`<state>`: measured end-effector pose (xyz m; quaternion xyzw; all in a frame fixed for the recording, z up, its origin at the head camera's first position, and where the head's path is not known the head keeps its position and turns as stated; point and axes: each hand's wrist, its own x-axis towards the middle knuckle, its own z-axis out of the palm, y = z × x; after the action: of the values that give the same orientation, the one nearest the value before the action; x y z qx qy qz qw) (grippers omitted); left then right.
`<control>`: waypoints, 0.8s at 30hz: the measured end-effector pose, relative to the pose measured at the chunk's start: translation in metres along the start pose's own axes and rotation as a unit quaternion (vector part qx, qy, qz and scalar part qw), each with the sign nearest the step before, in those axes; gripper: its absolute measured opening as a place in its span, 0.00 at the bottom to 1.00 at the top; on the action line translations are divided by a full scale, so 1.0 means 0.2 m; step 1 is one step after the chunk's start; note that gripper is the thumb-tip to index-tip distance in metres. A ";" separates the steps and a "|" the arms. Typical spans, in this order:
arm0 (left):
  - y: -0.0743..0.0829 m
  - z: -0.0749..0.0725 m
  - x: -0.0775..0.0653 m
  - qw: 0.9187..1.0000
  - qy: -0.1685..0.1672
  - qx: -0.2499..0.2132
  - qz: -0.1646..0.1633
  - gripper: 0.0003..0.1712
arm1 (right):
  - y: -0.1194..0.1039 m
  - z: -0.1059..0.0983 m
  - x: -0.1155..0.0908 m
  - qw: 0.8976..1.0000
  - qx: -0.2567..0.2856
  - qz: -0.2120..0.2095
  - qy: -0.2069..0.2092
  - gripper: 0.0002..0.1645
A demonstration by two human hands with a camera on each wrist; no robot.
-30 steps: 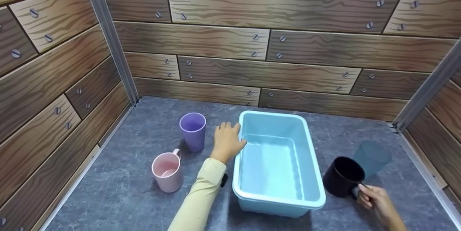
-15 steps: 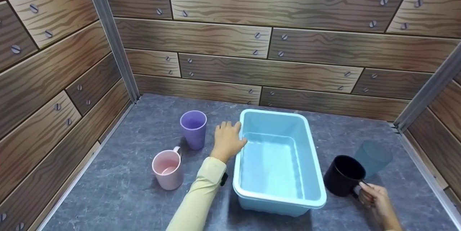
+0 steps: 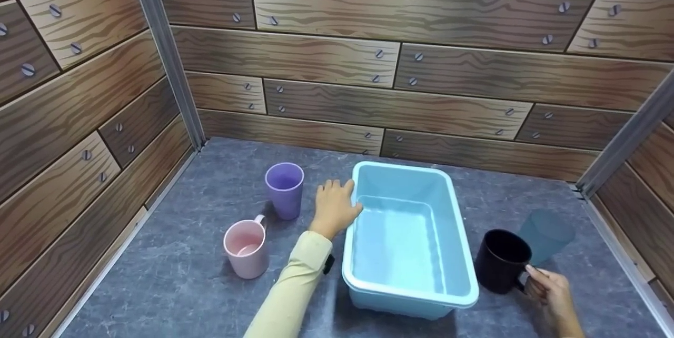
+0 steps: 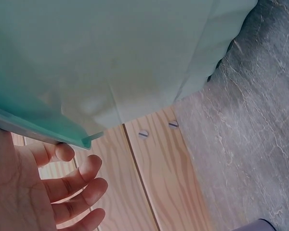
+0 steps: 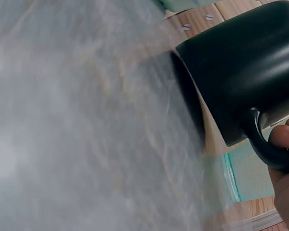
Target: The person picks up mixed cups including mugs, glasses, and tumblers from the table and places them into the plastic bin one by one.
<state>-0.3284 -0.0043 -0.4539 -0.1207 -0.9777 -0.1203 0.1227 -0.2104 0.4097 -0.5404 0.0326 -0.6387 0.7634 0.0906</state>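
A light blue plastic basin [image 3: 447, 211] stands in the middle of the table. My left hand [image 3: 334, 209] holds its left rim, thumb over the edge and the other fingers loosely bent outside; the thumb is hidden in the left wrist view. My right hand [image 3: 553, 293] grips the handle of a black mug [image 3: 500, 264] right of the basin. In the right wrist view the mug [image 5: 250, 62] hangs upright just above the table, a gap under its base. Close behind it, a translucent teal cup [image 3: 550, 235] stands upside down, partly covered by the mug.
A purple cup [image 3: 286, 196] and a pink mug [image 3: 246, 254] stand upright left of the basin, near my left forearm. Wood-patterned walls [image 3: 316, 59] enclose the grey table [image 3: 174, 269] at the back and both sides.
The black mug has shifted slightly left in the right hand and looks more upright. The left hand, basin and other cups keep their places; the head view has tilted a little.
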 end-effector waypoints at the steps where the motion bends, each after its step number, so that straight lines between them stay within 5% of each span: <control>1: 0.00 0.00 0.00 1.000 0.000 -0.002 0.001 0.26 | 0.00 0.00 0.00 1.000 -0.002 0.003 0.003 0.27; 9: 0.00 0.00 0.00 1.000 0.003 -0.008 0.001 0.26 | 0.00 0.02 0.01 1.000 -0.002 0.013 0.008 0.27; 24: 0.00 -0.02 -0.01 1.000 -0.004 -0.018 -0.002 0.26 | 0.00 0.06 0.05 0.991 0.082 -0.083 -0.061 0.26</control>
<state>-0.3256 -0.0059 -0.4517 -0.1218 -0.9760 -0.1375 0.1166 -0.2216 0.3990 -0.5373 0.1393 -0.5730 0.7999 0.1112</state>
